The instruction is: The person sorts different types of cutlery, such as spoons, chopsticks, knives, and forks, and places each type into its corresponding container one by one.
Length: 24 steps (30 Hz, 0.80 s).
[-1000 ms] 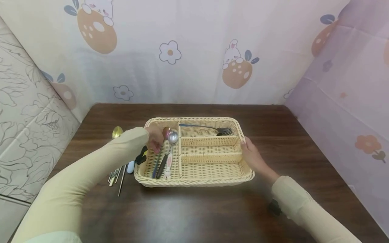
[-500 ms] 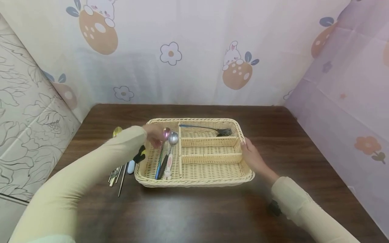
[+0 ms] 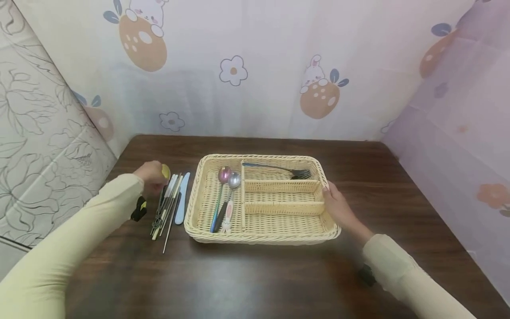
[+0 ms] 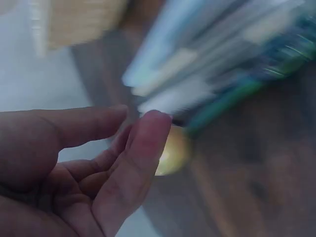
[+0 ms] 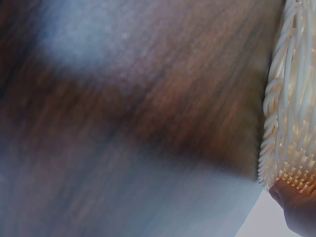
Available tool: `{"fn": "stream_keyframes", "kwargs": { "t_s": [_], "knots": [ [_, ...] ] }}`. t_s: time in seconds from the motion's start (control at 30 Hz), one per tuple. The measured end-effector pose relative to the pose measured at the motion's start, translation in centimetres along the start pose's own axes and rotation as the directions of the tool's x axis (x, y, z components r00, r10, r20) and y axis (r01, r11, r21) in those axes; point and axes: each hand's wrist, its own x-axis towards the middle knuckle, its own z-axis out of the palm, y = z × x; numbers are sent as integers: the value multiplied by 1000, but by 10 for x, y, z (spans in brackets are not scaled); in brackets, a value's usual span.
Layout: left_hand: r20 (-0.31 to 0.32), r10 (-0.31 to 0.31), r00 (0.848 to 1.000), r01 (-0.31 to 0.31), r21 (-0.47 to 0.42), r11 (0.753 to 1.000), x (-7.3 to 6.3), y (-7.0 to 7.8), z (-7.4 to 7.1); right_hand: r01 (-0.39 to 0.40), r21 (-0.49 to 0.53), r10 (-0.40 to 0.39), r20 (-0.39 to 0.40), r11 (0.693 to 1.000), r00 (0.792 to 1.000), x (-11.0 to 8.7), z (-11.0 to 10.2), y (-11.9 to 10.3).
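Observation:
In the head view my left hand point(image 3: 150, 174) is at the far end of a cutlery pile, beside a gold spoon point(image 3: 165, 171). The left wrist view shows its thumb and fingers apart with nothing between them; the gold spoon bowl point(image 4: 175, 153) shows behind the fingertips. My right hand point(image 3: 340, 208) grips the right rim of a wicker basket point(image 3: 263, 238), thumb over the edge. In its left compartment lie an iridescent spoon point(image 3: 224, 174), a silver spoon point(image 3: 234, 180) and a dark handle point(image 3: 217, 223). Dark forks point(image 3: 300, 174) lie in the back right compartment.
Several chopsticks point(image 3: 169, 217) and other thin utensils lie in the pile left of the basket. A pale blue knife point(image 3: 182, 204) lies between the pile and the basket. Patterned cloth point(image 3: 271, 97) hangs behind the dark wooden table point(image 3: 255, 279).
My left hand has let go of the iridescent spoon in the basket's left compartment and moved left to the cutlery pile. The right hand keeps its hold on the rim.

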Motion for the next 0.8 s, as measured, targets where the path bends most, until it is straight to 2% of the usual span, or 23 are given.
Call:
{"fn": "stream_keyframes", "kwargs": {
  "t_s": [0.07, 0.13, 0.2, 0.33, 0.47, 0.63, 0.8],
  "knots": [
    [-11, -22, 1000, 21, -22, 1000, 1, -11, 8, -1, 6, 1, 3, 1000, 1000, 0, 1, 0],
    [3, -58, 998, 58, -77, 995, 4, -19, 15, -2, 13, 2, 4, 1000, 1000, -1, 2, -1],
    [11, -95, 995, 96, -128, 987, 8, -24, 20, -7, 13, 7, 7, 1000, 1000, -1, 2, -1],
    [2, -137, 991, 135, -193, 972, 13, -30, 26, -7, 8, 7, 2, 1000, 1000, 0, 2, -1],
    [-2, -150, 989, 144, -272, 952, 15, -33, 28, -1, -2, 1, -3, 1000, 1000, 1, 2, -1],
    [78, -152, 985, 170, -355, 919, 15, -33, 28, 6, -13, -6, -6, 1000, 1000, 1, 2, 0],
    [148, -121, 981, 167, -352, 921, 11, -30, 20, 9, -22, -9, -6, 1000, 1000, 1, 1, -1]
  ]
}}
